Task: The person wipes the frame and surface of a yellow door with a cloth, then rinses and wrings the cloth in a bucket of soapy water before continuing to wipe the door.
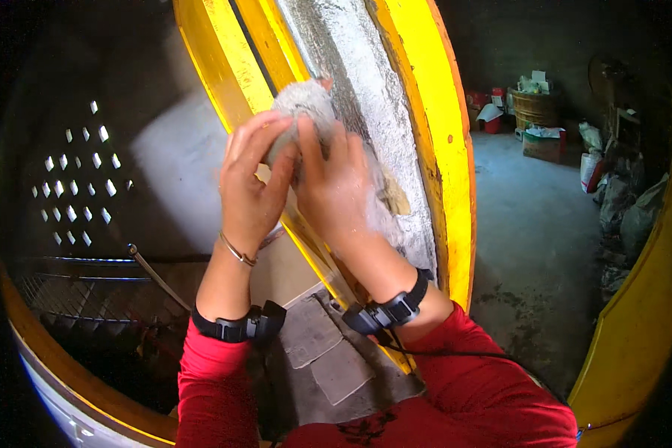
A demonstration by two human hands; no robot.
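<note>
My left hand (248,172) and my right hand (336,183) are side by side, fingers curled round a rounded, greyish-white lump (306,101) with a rough surface. What it is made of, I cannot tell. A small reddish bit shows at its far right edge. Under and beside my hands runs a long surface (377,82) coated in white powder, bordered by yellow boards (452,142). White powder clings to my right hand and wrist. Just right of that wrist, a tan patch (394,196) shows on the powdery surface.
Further yellow boards (220,52) slope along the left. Flat grey slabs (340,369) lie below my forearms. On the right floor stand a basket (534,108), a box (543,142) and several bags (642,213). At left are a metal railing (89,287) and a pierced wall (75,175).
</note>
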